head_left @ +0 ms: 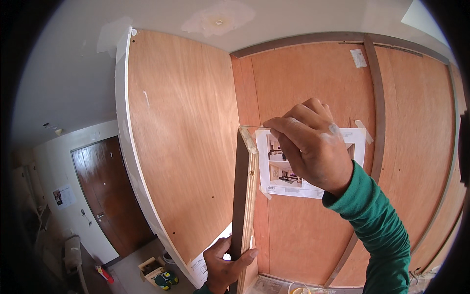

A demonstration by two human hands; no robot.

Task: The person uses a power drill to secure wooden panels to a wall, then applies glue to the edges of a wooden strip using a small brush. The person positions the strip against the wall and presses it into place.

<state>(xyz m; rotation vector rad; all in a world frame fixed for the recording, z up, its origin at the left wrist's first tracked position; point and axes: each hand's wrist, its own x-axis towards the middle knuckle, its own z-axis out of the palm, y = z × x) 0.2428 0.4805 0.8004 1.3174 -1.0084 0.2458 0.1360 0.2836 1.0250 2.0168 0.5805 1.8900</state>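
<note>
The plywood strip (pixel 246 191) stands roughly upright just left of the printed sheet (pixel 284 171). Our left hand (pixel 227 262) grips its lower part, below the sheet; our right hand (pixel 313 142), before the sheet, pinches what looks like a thin strand (pixel 253 127). We judge the strip stiff, fairly light, best held across its edges.
</note>
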